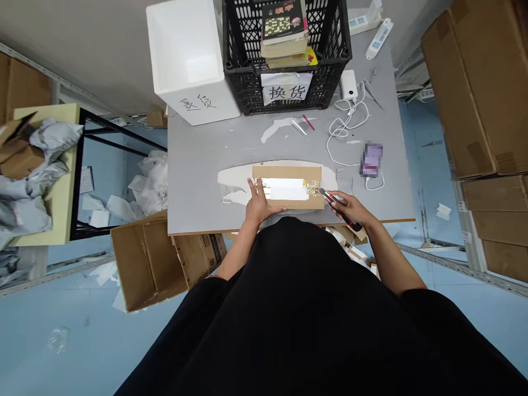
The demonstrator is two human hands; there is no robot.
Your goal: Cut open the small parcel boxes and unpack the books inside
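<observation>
A long cardboard box [286, 172] lies flat on the grey table, with a white label [286, 190] and clear tape on its top. My left hand [259, 206] rests on the box's left end, thumb and fingers spread apart. In my right hand [350, 209] is a black and red utility knife [337, 205], gripped by its handle. The knife's tip is at the taped right end of the box; whether the blade touches the tape I cannot tell. Beneath the box shows a pale, worn patch [235, 177] of the tabletop.
At the table's back stand a white bin [181, 60] and a black plastic crate [289, 107] holding books [284, 47]. A phone [371, 159], white cable [338, 130] and power strip [379, 38] lie at the right. An open carton [144, 264] sits below left.
</observation>
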